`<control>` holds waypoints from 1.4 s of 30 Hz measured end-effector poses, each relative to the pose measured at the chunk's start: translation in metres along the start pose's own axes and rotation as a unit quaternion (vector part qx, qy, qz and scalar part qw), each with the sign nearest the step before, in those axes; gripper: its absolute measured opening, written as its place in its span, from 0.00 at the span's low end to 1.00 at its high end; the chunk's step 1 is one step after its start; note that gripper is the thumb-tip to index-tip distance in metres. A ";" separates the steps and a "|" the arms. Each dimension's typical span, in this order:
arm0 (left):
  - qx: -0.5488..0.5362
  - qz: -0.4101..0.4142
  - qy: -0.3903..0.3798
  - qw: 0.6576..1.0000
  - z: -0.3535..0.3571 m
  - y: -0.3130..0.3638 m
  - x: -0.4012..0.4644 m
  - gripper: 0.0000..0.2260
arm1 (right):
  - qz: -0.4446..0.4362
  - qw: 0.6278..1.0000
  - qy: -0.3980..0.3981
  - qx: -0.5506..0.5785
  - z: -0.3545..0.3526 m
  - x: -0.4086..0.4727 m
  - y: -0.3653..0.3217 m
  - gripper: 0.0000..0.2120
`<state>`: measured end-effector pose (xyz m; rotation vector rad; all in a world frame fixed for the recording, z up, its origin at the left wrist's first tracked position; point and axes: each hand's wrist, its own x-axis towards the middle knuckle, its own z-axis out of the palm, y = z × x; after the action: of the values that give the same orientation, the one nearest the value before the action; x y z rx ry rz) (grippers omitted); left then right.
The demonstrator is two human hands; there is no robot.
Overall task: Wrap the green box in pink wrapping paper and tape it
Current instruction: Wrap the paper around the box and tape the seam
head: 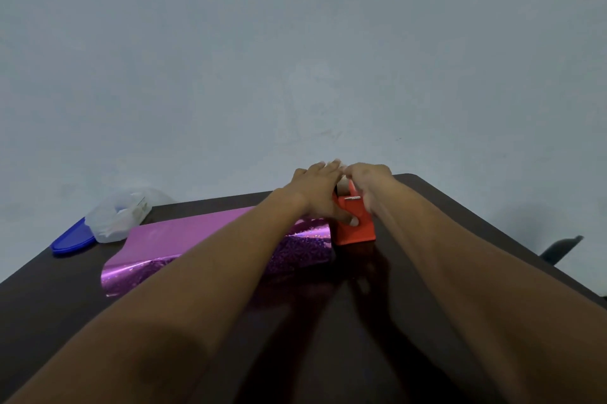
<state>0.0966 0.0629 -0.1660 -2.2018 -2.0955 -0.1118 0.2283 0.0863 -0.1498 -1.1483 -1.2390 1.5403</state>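
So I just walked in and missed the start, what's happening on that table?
A person has both hands, left hand and right hand, at the orange tape dispenser on the dark wooden table. The shiny pink wrapping paper lies beside it, apparently folded over something. No tape is visible on it.

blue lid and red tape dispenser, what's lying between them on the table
In the head view, a clear plastic container and the pink wrapping paper lie between the blue lid and red tape dispenser.

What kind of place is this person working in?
Probably a plain room at home or in a small office, not a workshop: a dark wooden table pushed against a bare pale wall, with pink wrapping paper and a red tape dispenser on it.
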 end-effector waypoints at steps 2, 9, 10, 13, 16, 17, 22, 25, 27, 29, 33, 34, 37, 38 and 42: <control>0.010 0.004 0.011 1.000 0.002 -0.001 0.000 0.55 | 0.000 1.000 0.015 0.006 -0.002 -0.001 0.003 0.06; 0.073 0.051 0.035 0.995 0.006 -0.002 -0.004 0.38 | 0.035 0.993 0.108 0.013 -0.010 -0.015 0.045 0.10; 0.086 0.062 0.034 0.994 0.006 -0.002 -0.005 0.34 | 0.033 0.993 0.113 0.019 -0.010 -0.015 0.055 0.11; 0.108 0.071 0.017 0.992 0.006 -0.003 -0.008 0.29 | 0.001 0.989 0.147 0.019 -0.005 -0.013 0.078 0.15; 0.102 0.062 0.019 0.993 0.007 0.002 -0.009 0.28 | -0.025 0.982 0.182 -0.034 0.001 -0.008 0.094 0.15; 0.104 0.060 0.016 0.993 0.007 0.003 -0.009 0.29 | -0.038 0.976 0.196 -0.083 0.001 -0.011 0.097 0.16; 0.105 0.058 -0.016 0.993 -0.003 0.009 -0.014 0.28 | -0.150 0.939 0.223 -0.215 -0.003 -0.039 0.102 0.13; 0.019 0.033 -0.008 0.999 -0.019 0.003 -0.027 0.30 | -0.251 0.918 0.207 -0.225 0.001 -0.059 0.091 0.09; -0.028 0.015 0.015 0.999 -0.027 -0.014 -0.041 0.31 | -0.325 0.910 0.173 -0.192 0.007 -0.068 0.083 0.04; -0.045 0.006 0.023 0.999 -0.029 -0.036 -0.059 0.31 | -0.361 0.907 0.111 -0.184 0.013 -0.076 0.078 0.02; -0.083 -0.018 0.026 0.996 -0.022 -0.082 -0.100 0.30 | -0.376 0.879 -0.078 -0.283 0.022 -0.080 0.081 0.07; -0.089 -0.023 0.028 0.995 -0.020 -0.091 -0.110 0.29 | -0.371 0.862 -0.128 -0.321 0.025 -0.081 0.084 0.11; -0.098 -0.045 0.040 0.993 -0.011 -0.112 -0.130 0.28 | -0.364 0.792 -0.206 -0.444 0.034 -0.085 0.091 0.36; -0.100 -0.053 0.041 0.993 -0.008 -0.116 -0.135 0.28 | -0.373 0.768 -0.200 -0.482 0.038 -0.088 0.092 0.39; -0.072 -0.071 0.018 0.995 0.001 -0.118 -0.147 0.31 | -0.406 0.707 -0.165 -0.555 0.057 -0.095 0.096 0.41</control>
<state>-0.0287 -0.0767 -0.1823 -2.1045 -2.2907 -0.3211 0.1900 -0.0335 -0.2240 -0.7019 -2.6258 0.1845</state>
